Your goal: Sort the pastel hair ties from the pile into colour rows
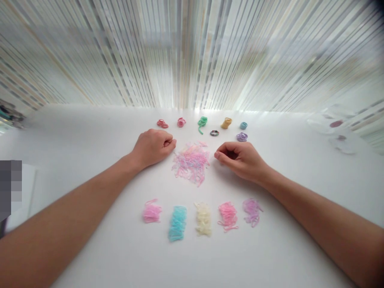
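Observation:
My left hand (154,146) rests on the white table as a loose fist, just left of a loose pile of thin pink, lilac and pale bands (192,162). No object shows in its curled fingers. On the pile's right side, my right hand (240,158) lies with thumb and fingertips together, and nothing shows between them. Neither hand touches the pile. Nearer to me is a row of band bundles: pink (152,212), turquoise (177,223), cream (203,220), brighter pink (228,216) and lilac (252,212).
Behind the pile stand small coiled items: red (162,124), pink (181,122), green (202,123), yellow (227,123), blue (243,125) and purple (242,137). A dark beaded ring (214,133) lies among them. A string curtain (186,52) hangs behind; clear containers (336,124) are at right.

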`<state>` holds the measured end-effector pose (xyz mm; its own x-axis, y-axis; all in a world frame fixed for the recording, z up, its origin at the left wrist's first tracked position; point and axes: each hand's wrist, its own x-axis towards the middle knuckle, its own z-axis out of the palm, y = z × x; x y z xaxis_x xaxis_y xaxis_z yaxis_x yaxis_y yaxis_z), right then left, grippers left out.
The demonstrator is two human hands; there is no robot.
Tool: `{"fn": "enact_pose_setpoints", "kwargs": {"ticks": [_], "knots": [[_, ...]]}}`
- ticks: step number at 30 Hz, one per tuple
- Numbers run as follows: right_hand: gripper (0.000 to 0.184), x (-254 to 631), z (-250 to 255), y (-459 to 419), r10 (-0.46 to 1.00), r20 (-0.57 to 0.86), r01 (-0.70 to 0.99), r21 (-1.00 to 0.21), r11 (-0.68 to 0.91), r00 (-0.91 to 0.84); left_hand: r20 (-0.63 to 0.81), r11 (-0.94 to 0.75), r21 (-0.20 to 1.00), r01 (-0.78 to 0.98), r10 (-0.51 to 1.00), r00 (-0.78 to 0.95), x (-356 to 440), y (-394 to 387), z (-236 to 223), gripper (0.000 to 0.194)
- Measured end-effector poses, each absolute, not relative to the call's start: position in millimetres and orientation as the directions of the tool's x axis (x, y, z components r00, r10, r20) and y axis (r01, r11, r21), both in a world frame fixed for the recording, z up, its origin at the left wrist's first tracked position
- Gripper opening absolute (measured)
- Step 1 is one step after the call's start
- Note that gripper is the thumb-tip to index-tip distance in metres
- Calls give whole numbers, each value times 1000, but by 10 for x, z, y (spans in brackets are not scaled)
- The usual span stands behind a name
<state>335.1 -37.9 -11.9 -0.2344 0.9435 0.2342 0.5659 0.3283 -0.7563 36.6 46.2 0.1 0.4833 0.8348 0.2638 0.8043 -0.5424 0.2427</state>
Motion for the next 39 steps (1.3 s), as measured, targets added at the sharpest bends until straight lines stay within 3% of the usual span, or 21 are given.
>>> {"fn": "enact_pose_setpoints", "kwargs": {"ticks": [39], "knots": [[20, 3326, -136, -373, 949, 220, 498, -811, 307, -227, 269, -549, 226, 805, 829, 490, 342, 493, -35, 42]]}}
